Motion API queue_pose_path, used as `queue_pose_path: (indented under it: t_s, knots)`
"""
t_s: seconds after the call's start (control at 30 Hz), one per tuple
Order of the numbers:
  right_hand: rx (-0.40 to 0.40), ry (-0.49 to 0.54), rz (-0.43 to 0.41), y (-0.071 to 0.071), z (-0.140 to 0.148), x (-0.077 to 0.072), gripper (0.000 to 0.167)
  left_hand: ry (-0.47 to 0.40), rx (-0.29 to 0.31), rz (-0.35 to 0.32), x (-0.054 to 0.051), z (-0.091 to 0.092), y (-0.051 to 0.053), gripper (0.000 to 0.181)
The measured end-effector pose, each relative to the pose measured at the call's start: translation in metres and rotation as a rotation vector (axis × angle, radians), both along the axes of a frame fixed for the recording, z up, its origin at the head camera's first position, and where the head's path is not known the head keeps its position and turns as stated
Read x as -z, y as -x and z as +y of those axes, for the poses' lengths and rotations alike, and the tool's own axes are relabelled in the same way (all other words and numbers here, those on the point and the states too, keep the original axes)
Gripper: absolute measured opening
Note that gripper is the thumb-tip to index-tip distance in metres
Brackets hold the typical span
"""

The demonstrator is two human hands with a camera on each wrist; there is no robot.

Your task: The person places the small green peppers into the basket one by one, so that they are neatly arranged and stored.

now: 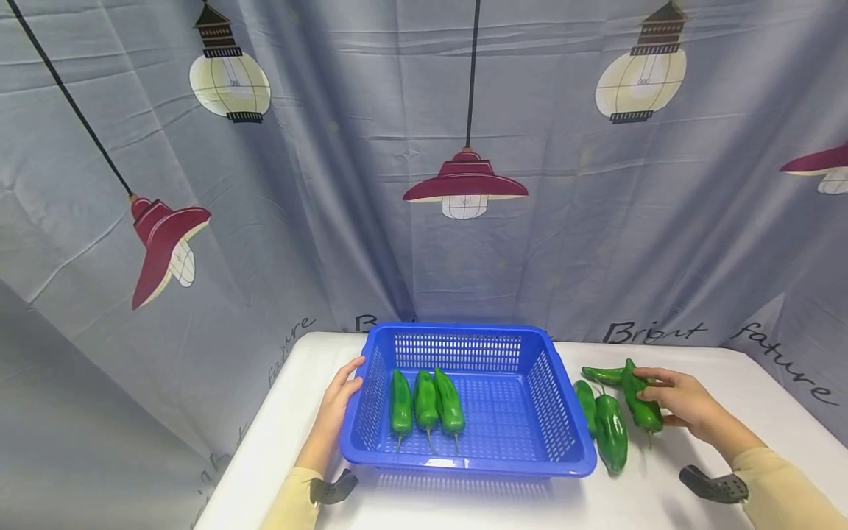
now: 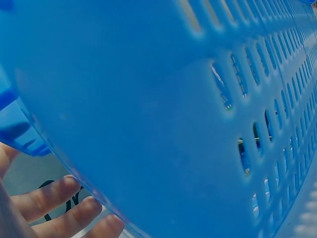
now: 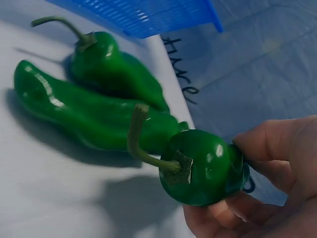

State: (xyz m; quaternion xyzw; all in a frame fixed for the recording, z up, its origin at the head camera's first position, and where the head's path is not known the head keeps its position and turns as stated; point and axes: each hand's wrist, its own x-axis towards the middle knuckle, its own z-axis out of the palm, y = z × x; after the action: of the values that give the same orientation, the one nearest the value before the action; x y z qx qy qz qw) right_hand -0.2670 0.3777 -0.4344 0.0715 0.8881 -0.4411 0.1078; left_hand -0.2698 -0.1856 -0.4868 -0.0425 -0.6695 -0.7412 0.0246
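Three green peppers (image 1: 426, 401) lie side by side in the left half of a blue basket (image 1: 477, 462). My left hand (image 1: 336, 403) rests on the basket's left rim; in the left wrist view its fingers (image 2: 69, 213) lie along the blue wall (image 2: 138, 119). To the right of the basket, my right hand (image 1: 682, 401) grips a green pepper (image 1: 641, 401) between thumb and fingers. The right wrist view shows this pepper (image 3: 203, 166) stem toward the camera, pinched by my right hand (image 3: 267, 178). More peppers (image 1: 611, 434) lie on the table beside it.
The white table (image 1: 662, 493) extends around the basket. One pepper (image 1: 601, 375) lies crosswise behind the others, and another (image 1: 585, 405) lies close to the basket's right side. A grey-blue curtain (image 1: 464, 272) printed with lamps hangs behind the table.
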Motion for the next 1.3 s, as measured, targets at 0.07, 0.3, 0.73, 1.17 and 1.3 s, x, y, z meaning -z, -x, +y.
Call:
queue_pose_path:
  t_s: [0.07,0.3,0.73,1.17,1.3]
  knots:
    - [-0.006,0.012,0.019,0.001,0.0,-0.005,0.064,0.003,0.0,0.006,-0.001,0.0,-0.001,0.05]
    - [0.001,0.029,0.036,0.006,-0.005,-0.018,0.064,0.023,0.005,0.025,-0.001,0.001,-0.001,0.049]
    - [-0.076,0.193,0.035,0.006,-0.047,-0.048,0.066,0.024,0.001,0.001,0.001,-0.001,0.001,0.05]
    - [-0.172,0.263,0.05,0.013,-0.099,-0.072,0.065,0.004,0.009,0.004,-0.001,-0.001,-0.001,0.05]
    - [-0.199,0.279,0.053,0.016,-0.118,-0.074,0.064,-0.006,0.013,-0.019,-0.001,-0.001,-0.001,0.05]
